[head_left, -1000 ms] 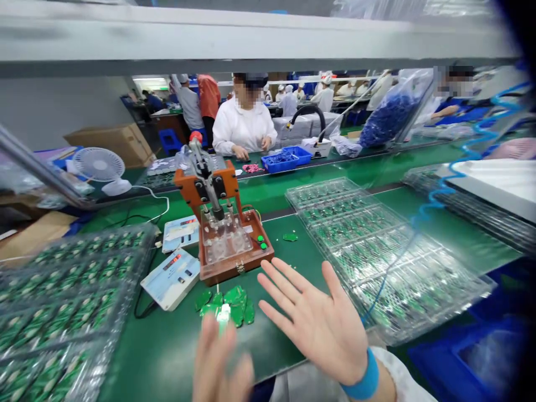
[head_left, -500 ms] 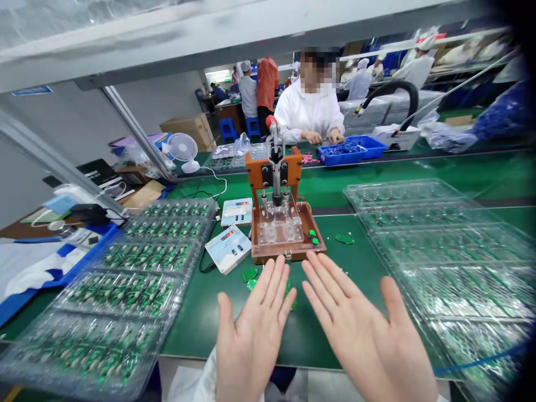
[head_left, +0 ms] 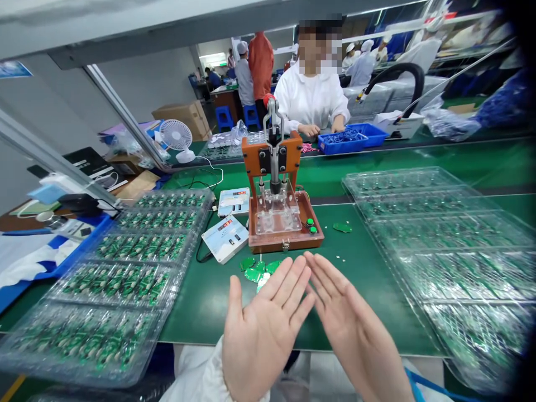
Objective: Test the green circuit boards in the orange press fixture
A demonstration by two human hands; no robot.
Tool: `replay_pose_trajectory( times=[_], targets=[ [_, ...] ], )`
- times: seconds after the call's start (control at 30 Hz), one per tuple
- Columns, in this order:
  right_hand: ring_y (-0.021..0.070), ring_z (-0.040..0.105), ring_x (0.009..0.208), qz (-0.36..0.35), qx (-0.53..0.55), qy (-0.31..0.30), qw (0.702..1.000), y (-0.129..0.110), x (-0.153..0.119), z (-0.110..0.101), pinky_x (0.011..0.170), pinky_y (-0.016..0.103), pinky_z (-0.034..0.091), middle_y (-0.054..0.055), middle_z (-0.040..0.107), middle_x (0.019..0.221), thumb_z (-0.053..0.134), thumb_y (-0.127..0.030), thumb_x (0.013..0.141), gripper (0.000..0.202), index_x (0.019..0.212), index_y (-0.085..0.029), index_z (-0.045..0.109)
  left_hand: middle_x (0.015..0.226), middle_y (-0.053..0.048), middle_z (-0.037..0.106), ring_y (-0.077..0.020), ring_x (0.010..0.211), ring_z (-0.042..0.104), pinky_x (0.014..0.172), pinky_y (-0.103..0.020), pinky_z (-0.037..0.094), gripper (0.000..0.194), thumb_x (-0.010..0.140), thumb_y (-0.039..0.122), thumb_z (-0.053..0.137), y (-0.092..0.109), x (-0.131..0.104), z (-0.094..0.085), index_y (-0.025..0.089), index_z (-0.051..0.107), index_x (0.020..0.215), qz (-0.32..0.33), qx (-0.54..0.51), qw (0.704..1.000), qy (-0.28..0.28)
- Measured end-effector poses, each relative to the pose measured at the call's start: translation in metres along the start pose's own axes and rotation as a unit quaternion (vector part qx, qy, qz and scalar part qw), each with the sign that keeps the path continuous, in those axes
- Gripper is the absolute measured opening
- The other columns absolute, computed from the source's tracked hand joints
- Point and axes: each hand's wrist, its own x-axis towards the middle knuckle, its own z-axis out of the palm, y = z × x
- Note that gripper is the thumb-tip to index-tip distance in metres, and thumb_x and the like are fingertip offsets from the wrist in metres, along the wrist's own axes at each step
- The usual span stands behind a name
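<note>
Palm up and fingers stretched, my left hand [head_left: 266, 329] is held over the front of the green bench, holding nothing. Close beside it, my right hand [head_left: 354, 321] is also open and bare, its palm turned toward the left. The fingertips of both hands nearly meet. Just beyond the left fingers lies a small heap of green circuit boards [head_left: 254, 273], partly hidden by that hand. Behind the hands stands a test fixture [head_left: 274, 190] with an orange frame, a red-knobbed lever, a clear plate and a brown base with two green buttons.
Clear trays of circuit boards [head_left: 121, 279] fill the left side; another stack of clear trays [head_left: 452, 240] lies right. Two counter boxes [head_left: 226, 238] with red digits sit left of the fixture. A lone board [head_left: 342, 228] lies right. Opposite, a person in white [head_left: 312, 100] works by blue bins [head_left: 352, 138].
My hands have come closer together, the right one turning from palm up toward its edge. The view has shifted slightly, and more of the board heap shows.
</note>
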Motion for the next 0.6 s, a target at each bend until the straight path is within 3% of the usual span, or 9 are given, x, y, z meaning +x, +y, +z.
replay_pose_trajectory(
  times=[0.1, 0.2, 0.37, 0.47, 0.6],
  targets=[
    [0.0232, 0.038, 0.150, -0.016, -0.024, -0.010, 1.000, 0.003, -0.003, 0.001, 0.125, 0.046, 0.035, -0.001, 0.047, 0.158, 0.056, -0.046, 0.098, 0.041, 0.138, -0.041, 0.060, 0.158, -0.005, 0.041, -0.0207, 0.152, 0.029, 0.126, -0.037, 0.028, 0.096, 0.097, 0.074, -0.005, -0.005, 0.001, 0.003, 0.019, 0.053, 0.148, -0.017, 0.001, 0.999, -0.033],
    [0.0245, 0.050, 0.143, -0.030, -0.059, -0.019, 0.998, 0.000, -0.004, 0.002, 0.118, 0.045, 0.045, 0.002, 0.052, 0.154, 0.067, -0.041, 0.093, 0.046, 0.138, -0.041, 0.059, 0.157, -0.004, 0.044, -0.0204, 0.151, 0.030, 0.126, -0.036, 0.026, 0.095, 0.096, 0.074, -0.006, -0.010, 0.002, 0.005, 0.021, 0.053, 0.148, -0.043, 0.013, 0.998, -0.052],
    [0.0209, 0.072, 0.112, -0.031, -0.108, -0.001, 0.994, -0.005, 0.000, 0.002, 0.098, 0.033, 0.061, 0.004, 0.076, 0.120, 0.079, -0.040, 0.085, 0.034, 0.118, -0.037, 0.073, 0.154, -0.005, 0.048, -0.0243, 0.150, 0.033, 0.128, -0.043, 0.019, 0.092, 0.097, 0.075, -0.003, -0.020, 0.000, 0.003, 0.024, 0.056, 0.146, -0.070, 0.028, 0.995, -0.058],
    [0.0181, 0.077, 0.096, -0.016, -0.122, 0.019, 0.992, -0.006, 0.002, 0.000, 0.086, 0.026, 0.064, 0.004, 0.080, 0.104, 0.082, -0.042, 0.081, 0.028, 0.107, -0.032, 0.077, 0.153, -0.007, 0.049, -0.0268, 0.151, 0.032, 0.128, -0.048, 0.016, 0.090, 0.098, 0.074, -0.001, -0.023, 0.000, 0.003, 0.024, 0.057, 0.145, -0.074, 0.017, 0.996, -0.051],
    [0.0149, 0.076, 0.091, -0.014, -0.117, 0.037, 0.992, -0.001, 0.002, -0.002, 0.083, 0.022, 0.062, 0.003, 0.080, 0.096, 0.081, -0.044, 0.082, 0.025, 0.101, -0.028, 0.077, 0.156, -0.010, 0.046, -0.0269, 0.152, 0.029, 0.129, -0.045, 0.012, 0.092, 0.100, 0.067, -0.007, -0.028, -0.001, 0.002, 0.017, 0.053, 0.148, -0.058, -0.005, 0.996, -0.061]
  ],
)
